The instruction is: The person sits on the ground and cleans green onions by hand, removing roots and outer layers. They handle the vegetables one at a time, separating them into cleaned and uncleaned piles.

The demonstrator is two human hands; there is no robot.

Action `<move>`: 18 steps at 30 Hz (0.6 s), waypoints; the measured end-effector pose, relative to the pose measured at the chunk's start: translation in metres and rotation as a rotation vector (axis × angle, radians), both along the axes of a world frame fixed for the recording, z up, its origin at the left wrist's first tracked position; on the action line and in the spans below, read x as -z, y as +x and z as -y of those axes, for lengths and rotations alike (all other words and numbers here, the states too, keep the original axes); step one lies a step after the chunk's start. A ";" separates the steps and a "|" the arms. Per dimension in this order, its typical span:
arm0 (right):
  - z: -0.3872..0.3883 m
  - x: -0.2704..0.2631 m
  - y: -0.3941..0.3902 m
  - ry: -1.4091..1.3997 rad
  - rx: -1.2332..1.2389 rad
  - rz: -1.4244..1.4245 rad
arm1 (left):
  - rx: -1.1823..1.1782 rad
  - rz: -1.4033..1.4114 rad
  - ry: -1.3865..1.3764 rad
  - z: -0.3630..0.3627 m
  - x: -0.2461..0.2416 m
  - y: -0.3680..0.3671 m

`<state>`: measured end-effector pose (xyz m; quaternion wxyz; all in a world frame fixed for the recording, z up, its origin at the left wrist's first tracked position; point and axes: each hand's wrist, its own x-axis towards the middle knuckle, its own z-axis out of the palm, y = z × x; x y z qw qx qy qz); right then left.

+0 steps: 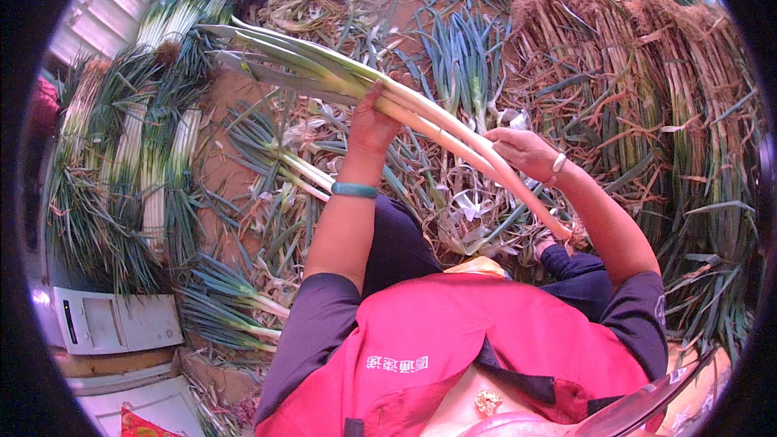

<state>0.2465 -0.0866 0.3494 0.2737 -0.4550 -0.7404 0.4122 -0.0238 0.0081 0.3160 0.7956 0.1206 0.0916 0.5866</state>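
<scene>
My left hand (376, 116), with a green bangle on the wrist, is closed around long green onions (434, 116) at the point where pale stalks meet green leaves. Their leaves point to the upper left, and the rooted end hangs to the lower right. At the middle of the pale stalks, the fingertips of my right hand (525, 155) touch their edge. Whether those fingers grip the stalks is hidden. Beneath both hands lies a litter of stripped leaves and dry skins (473, 203). A few cleaned green onions (303, 173) rest on the ground beside my left forearm.
Unpeeled, rooty onions (631, 85) are stacked along the right. Tied onion bundles (133, 158) stand at left, above a white appliance (118, 321). More onions lie ahead (464, 60) and by my left elbow (243, 309). A corrugated metal panel (109, 6) borders the upper left.
</scene>
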 end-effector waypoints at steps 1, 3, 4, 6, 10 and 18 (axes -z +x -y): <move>0.001 0.000 -0.001 0.034 -0.002 0.030 | -0.025 -0.013 -0.022 0.001 0.000 0.001; 0.003 -0.002 -0.002 0.037 0.024 0.173 | -0.084 -0.048 -0.077 0.002 -0.002 0.003; 0.003 -0.002 -0.005 0.087 0.059 0.154 | -0.069 -0.051 -0.073 0.003 -0.002 0.005; 0.001 -0.003 -0.007 0.138 0.056 0.175 | -0.052 -0.072 -0.066 0.004 -0.004 0.009; -0.003 -0.001 -0.009 0.263 0.003 0.250 | -0.027 -0.005 -0.069 0.005 -0.006 0.014; 0.004 0.007 -0.013 0.838 0.098 0.630 | 0.117 -0.074 -0.045 0.006 -0.005 0.010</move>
